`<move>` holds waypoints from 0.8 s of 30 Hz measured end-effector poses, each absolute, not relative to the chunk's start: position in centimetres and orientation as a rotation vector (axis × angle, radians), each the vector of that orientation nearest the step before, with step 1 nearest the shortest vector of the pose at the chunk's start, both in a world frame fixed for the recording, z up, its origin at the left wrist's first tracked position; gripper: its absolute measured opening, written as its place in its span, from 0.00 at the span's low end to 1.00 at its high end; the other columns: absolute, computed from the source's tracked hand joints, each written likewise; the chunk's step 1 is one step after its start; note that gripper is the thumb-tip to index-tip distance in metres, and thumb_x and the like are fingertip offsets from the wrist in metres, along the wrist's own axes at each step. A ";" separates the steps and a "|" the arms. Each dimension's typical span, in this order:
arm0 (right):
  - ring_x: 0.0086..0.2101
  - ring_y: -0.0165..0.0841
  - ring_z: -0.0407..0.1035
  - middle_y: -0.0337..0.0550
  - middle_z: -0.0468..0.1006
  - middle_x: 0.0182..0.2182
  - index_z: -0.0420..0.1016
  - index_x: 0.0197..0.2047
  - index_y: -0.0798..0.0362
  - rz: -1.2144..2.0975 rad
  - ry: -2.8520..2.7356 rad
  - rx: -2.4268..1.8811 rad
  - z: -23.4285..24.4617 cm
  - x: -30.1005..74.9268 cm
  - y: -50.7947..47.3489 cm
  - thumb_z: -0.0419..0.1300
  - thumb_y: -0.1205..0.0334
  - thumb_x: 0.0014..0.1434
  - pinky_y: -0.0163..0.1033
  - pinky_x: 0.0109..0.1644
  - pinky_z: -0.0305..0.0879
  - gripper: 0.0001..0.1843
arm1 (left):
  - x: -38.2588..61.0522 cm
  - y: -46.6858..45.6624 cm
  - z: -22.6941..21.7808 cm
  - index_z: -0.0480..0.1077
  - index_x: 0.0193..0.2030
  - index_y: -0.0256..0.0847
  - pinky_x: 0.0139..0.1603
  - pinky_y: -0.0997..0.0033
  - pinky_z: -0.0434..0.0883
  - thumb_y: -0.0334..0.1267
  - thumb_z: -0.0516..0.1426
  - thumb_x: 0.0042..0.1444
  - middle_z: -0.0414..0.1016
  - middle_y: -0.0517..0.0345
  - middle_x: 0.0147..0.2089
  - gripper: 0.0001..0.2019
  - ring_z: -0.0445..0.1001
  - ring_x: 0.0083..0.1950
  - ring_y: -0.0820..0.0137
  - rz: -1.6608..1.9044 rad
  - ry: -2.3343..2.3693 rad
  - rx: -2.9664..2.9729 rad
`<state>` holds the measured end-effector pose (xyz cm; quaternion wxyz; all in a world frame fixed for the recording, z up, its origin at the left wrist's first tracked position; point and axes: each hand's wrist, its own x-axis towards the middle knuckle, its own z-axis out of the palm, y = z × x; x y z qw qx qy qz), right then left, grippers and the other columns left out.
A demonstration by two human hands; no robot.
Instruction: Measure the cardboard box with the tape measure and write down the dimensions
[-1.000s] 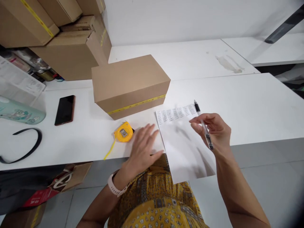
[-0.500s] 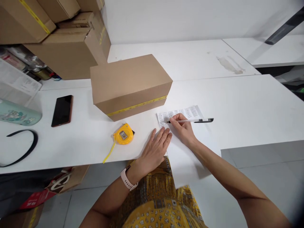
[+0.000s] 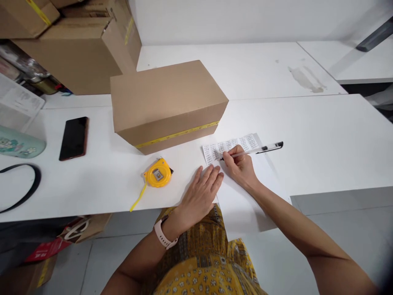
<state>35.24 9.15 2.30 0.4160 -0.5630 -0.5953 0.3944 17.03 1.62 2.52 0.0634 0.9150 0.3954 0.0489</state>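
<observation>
My right hand [image 3: 241, 167] grips a clear pen [image 3: 258, 150] with a black end, its tip resting on a sheet of paper [image 3: 245, 205] that hangs over the table's front edge. Columns of small handwriting fill the sheet's far part, too small to read. My left hand [image 3: 201, 190] lies flat with fingers stretched out, fingertips at the paper's left edge. Left of it sits a yellow tape measure [image 3: 158, 173] with a short length of tape pulled out. Behind both stands a closed cardboard box [image 3: 168, 98] with yellow tape round its side.
A dark phone [image 3: 74, 138], a mint-green bottle [image 3: 21, 142] and a black strap [image 3: 34, 184] lie on the white table [image 3: 101, 184] at left. Larger cardboard boxes [image 3: 70, 57] are stacked at the back left. A paper bag [image 3: 87, 229] stands below the table.
The pen tip has shifted slightly right along the writing, and the pen's back end has tilted farther away. My left hand stays flat. The whole view has shifted a little.
</observation>
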 end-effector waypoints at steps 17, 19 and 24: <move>0.21 0.28 0.55 0.31 0.59 0.19 0.58 0.28 0.47 0.950 -1.590 -1.395 2.7 34.9 8.9 0.61 0.53 0.60 0.36 0.24 0.53 0.16 | 17.1 1.4 2.4 0.48 0.75 0.27 0.79 0.42 0.44 0.37 0.58 0.60 0.47 0.36 0.78 0.39 0.45 0.79 0.48 0.141 1.201 2.745; 0.21 0.28 0.55 0.31 0.59 0.19 0.58 0.28 0.47 0.910 -1.631 -1.388 2.5 34.9 8.9 0.61 0.53 0.60 0.37 0.25 0.53 0.16 | 17.1 1.4 2.3 0.48 0.75 0.28 0.79 0.42 0.43 0.37 0.58 0.60 0.47 0.37 0.78 0.39 0.45 0.79 0.49 0.142 1.202 2.743; 0.21 0.28 0.54 0.31 0.59 0.19 0.59 0.28 0.47 0.883 -1.667 -1.373 2.1 35.1 8.9 0.60 0.54 0.61 0.37 0.25 0.53 0.15 | 17.1 1.4 2.3 0.48 0.75 0.28 0.79 0.42 0.44 0.38 0.58 0.61 0.47 0.37 0.78 0.39 0.44 0.79 0.49 0.157 1.208 2.742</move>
